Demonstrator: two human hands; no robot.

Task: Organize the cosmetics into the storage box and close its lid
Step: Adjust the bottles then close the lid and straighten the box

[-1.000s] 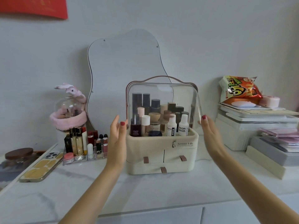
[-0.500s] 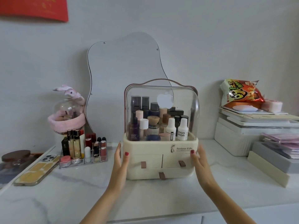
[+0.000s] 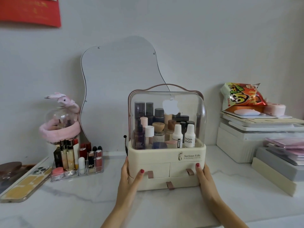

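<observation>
My left hand [image 3: 130,177] and right hand [image 3: 203,176] press flat, fingers straight, against the storage box's [image 3: 166,162] sides, steadying it mid-worktop [image 3: 164,209], its clear lid [image 3: 167,112] down.

The storage box [image 3: 167,163] stands mid-counter [image 3: 82,203] before the mirror [image 3: 118,83], bottles [image 3: 162,127] inside under its lid [image 3: 167,102]. The left hand [image 3: 130,180] and right hand [image 3: 204,176] flank its base. A lipstick rack [image 3: 79,160] and phone [image 3: 24,183] lie left, and stacked boxes [image 3: 256,139] under a snack bag [image 3: 241,96] right.

pale wall [image 3: 197,38], white marble counter [image 3: 82,208]
</observation>
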